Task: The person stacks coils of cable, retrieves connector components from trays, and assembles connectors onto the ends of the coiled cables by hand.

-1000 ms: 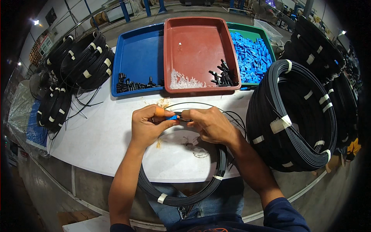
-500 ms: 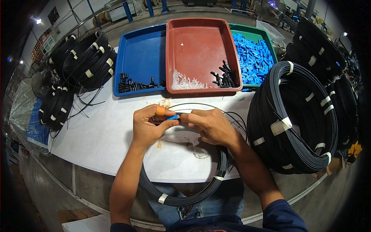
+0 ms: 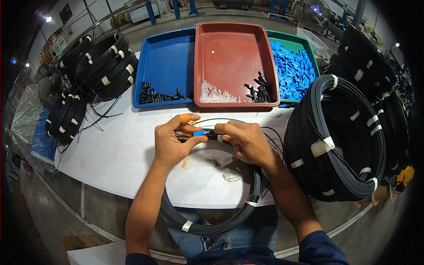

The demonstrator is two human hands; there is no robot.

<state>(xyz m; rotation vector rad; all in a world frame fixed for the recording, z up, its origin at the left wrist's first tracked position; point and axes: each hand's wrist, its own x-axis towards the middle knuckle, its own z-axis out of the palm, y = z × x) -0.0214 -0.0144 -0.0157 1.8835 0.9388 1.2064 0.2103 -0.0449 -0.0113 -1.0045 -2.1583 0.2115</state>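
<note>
A small blue connector housing (image 3: 199, 133) is pinched between the thumb and fingers of my left hand (image 3: 169, 140), whose index finger wears an orange wrap. Close against it on the right, my right hand (image 3: 251, 143) pinches the dark end of a black cable (image 3: 211, 132); the fingers partly hide it. Whether the housing and the cable end are joined, I cannot tell. Below both hands, a coil of black cable (image 3: 216, 228) bound with white tape hangs over the table edge toward my lap, and a loose loop arcs behind my right hand.
Behind my hands stand a blue tray (image 3: 168, 53) with black parts, a red tray (image 3: 229, 44) with clear and black pieces, and a green tray (image 3: 309, 48) full of blue housings. Large cable coils (image 3: 304, 163) crowd the right; more coils (image 3: 104, 66) sit at left on the white table (image 3: 110, 154).
The fingers of my right hand have drawn back slightly from the blue housing, so more of it shows. My left index finger has lifted a little. The view has shifted slightly.
</note>
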